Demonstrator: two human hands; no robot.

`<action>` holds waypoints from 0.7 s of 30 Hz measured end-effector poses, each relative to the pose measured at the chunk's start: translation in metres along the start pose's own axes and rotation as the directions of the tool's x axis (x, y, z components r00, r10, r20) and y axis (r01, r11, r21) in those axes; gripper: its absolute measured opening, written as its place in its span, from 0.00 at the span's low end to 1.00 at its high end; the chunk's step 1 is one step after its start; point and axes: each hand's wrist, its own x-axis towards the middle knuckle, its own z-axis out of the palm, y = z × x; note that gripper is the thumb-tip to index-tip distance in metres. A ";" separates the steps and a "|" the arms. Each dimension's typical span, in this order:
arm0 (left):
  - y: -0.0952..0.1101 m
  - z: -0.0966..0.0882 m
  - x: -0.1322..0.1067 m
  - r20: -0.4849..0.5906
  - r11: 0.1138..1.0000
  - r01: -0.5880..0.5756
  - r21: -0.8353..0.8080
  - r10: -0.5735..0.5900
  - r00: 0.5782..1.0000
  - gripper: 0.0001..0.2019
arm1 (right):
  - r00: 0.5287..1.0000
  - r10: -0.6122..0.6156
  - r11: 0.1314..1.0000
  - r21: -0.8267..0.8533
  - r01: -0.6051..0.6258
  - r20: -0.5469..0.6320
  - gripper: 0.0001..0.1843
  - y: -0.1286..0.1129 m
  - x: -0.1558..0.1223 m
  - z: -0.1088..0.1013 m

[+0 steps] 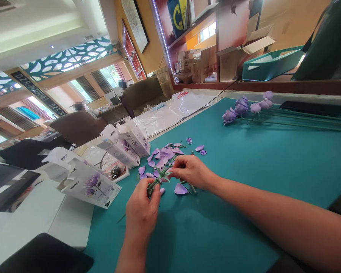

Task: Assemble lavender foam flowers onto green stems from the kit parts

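Note:
My left hand (143,203) is closed around a green artificial flower stem (162,175) with pointed leaf-like sepals at its upper end. My right hand (191,172) pinches at the tip of those sepals; what lies between its fingertips is too small to make out. Just behind both hands spreads a pile of loose purple petals (165,153). One larger purple petal (181,189) lies below the right hand, beside some short green pieces (192,189). Small purple openwork discs (203,152) rest past the pile, near a single petal (199,148).
Finished purple flowers (241,107) on long green stems lie at the back right, near a black flat object (312,109). Opened white boxes (93,185) with flower pictures stand at the left. A black rounded object (45,254) is at front left. The mat (244,163) is teal.

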 end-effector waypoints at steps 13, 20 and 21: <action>0.001 -0.001 0.001 0.009 0.989 0.032 -0.145 -0.031 0.999 0.10 | 0.998 0.017 0.993 0.114 -0.025 0.067 0.10 0.003 0.002 0.003; -0.007 -0.010 0.005 -0.072 0.993 0.078 -0.092 -0.085 0.994 0.10 | 0.998 -0.039 0.998 0.038 0.041 -0.057 0.14 0.007 0.017 -0.022; -0.007 -0.012 0.005 -0.094 0.991 0.098 -0.087 -0.106 0.990 0.10 | 0.995 -0.030 0.999 0.023 0.032 -0.098 0.14 0.010 0.022 -0.027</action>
